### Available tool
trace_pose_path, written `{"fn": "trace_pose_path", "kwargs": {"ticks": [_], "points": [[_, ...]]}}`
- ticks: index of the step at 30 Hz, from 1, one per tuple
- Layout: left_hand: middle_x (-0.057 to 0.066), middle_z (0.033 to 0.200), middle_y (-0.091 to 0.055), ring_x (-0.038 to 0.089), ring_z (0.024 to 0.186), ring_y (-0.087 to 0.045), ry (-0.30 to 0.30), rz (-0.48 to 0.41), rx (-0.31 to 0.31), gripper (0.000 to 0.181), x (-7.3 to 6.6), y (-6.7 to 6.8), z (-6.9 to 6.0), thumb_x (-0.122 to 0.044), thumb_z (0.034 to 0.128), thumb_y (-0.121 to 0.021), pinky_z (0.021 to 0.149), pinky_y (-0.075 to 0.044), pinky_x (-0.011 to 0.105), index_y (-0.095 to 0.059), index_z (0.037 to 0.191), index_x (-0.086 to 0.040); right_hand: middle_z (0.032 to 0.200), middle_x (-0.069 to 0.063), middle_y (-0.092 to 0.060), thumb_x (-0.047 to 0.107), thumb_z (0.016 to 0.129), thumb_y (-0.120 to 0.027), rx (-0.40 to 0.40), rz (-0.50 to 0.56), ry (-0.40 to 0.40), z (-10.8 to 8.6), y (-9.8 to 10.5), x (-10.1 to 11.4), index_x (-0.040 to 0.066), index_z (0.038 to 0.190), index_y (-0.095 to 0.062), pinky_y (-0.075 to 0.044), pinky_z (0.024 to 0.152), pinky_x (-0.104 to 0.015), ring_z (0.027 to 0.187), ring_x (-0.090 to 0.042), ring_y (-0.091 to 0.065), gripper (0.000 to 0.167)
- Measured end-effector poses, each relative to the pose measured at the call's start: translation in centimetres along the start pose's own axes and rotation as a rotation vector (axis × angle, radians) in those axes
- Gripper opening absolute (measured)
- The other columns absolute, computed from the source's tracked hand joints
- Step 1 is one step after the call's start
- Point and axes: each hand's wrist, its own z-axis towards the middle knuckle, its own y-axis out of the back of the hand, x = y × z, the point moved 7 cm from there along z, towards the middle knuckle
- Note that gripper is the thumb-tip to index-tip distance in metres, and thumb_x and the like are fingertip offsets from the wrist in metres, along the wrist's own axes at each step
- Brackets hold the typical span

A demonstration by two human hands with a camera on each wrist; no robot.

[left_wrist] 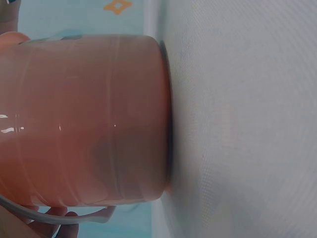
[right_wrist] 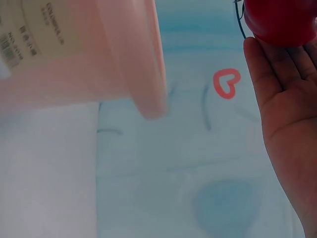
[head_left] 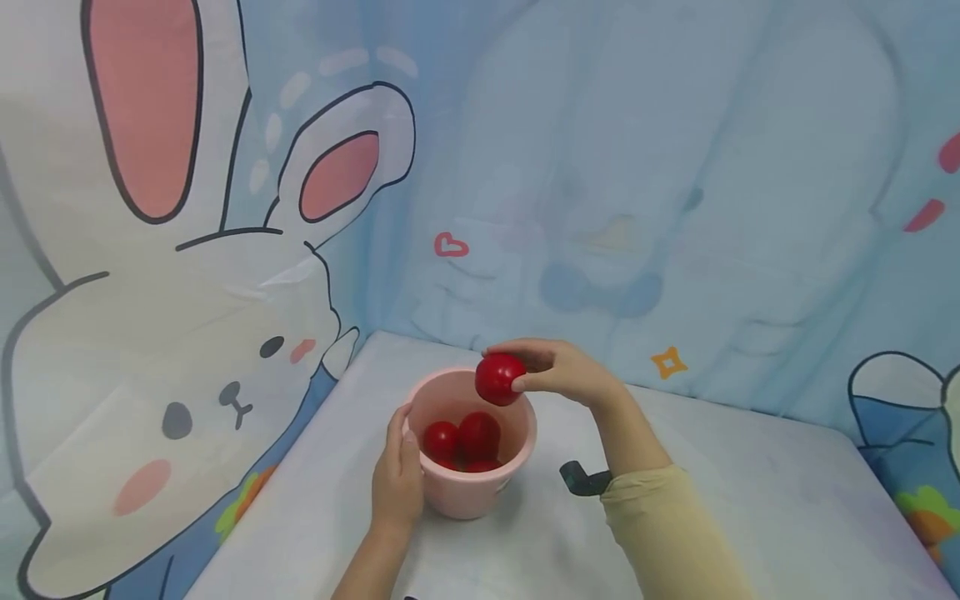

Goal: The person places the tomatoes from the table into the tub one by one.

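A pink bucket [head_left: 459, 498] stands upright on the white table, with several round red fruits [head_left: 478, 436] lying inside. My left hand [head_left: 397, 479] holds its left side, thumb at the rim. In the left wrist view, fingers [left_wrist: 44, 228] show along the bucket wall [left_wrist: 84, 119], by a grey handle [left_wrist: 74, 218]. Over the back right of the bucket's opening, my right hand [head_left: 562, 372] grips a glossy round red fruit [head_left: 498, 380] between thumb and fingers. The right wrist view shows this fruit [right_wrist: 282, 20] at the fingers, beyond the rim; its exact kind is unclear.
The white table [head_left: 675, 517] extends to the right of the bucket. Behind it hangs a blue curtain [head_left: 712, 208], with a large printed rabbit at left. A black strap piece [head_left: 583, 479] sticks out at the right sleeve. The bucket bears a label [right_wrist: 34, 29].
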Motion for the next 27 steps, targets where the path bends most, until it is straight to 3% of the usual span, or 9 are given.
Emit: {"fn": "trace_pose_path", "kwargs": {"ticks": [5,10,17,27], "points": [[-0.017,0.154,-0.040,0.015,0.144,-0.040,-0.010,0.010,0.001,0.046,-0.1,0.1,0.0,-0.047,0.1045,-0.036,0.107,-0.047,0.051,-0.030,0.150,-0.042,0.132,0.001,-0.064,0.025,0.087,-0.074,0.058,-0.026,0.038,1.2,-0.7,0.6,0.029,0.135,-0.060,-0.059,0.088,-0.039,0.122,-0.024,-0.058,0.050],[-0.017,0.154,-0.041,0.016,0.144,-0.040,-0.017,0.007,0.004,0.046,-0.1,0.1,0.1,-0.045,0.1050,-0.036,0.108,-0.046,0.051,-0.030,0.150,-0.041,0.133,-0.003,-0.063,0.022,0.088,-0.070,0.192,-0.014,0.089,2.2,-1.5,1.1,0.021,0.136,-0.060,-0.058,0.091,-0.041,0.122,-0.025,-0.059,0.048],[-0.016,0.153,-0.042,0.017,0.144,-0.040,0.008,0.011,0.000,0.045,-0.1,0.1,0.1,-0.047,0.1049,-0.035,0.108,-0.045,0.052,-0.031,0.149,-0.042,0.129,-0.005,-0.064,0.023,0.087,-0.071,0.311,-0.031,0.065,3.2,-2.3,1.2,0.019,0.137,-0.059,-0.059,0.090,-0.041,0.115,-0.027,-0.062,0.052],[-0.017,0.153,-0.043,0.016,0.143,-0.041,0.014,0.018,-0.005,0.044,-0.1,0.1,0.3,-0.036,0.1058,-0.038,0.107,-0.046,0.051,-0.032,0.149,-0.042,0.128,-0.002,-0.064,0.026,0.085,-0.073,0.389,-0.091,0.006,5.1,-3.4,1.8,0.024,0.134,-0.061,-0.059,0.089,-0.040,0.116,-0.026,-0.060,0.051]]}}
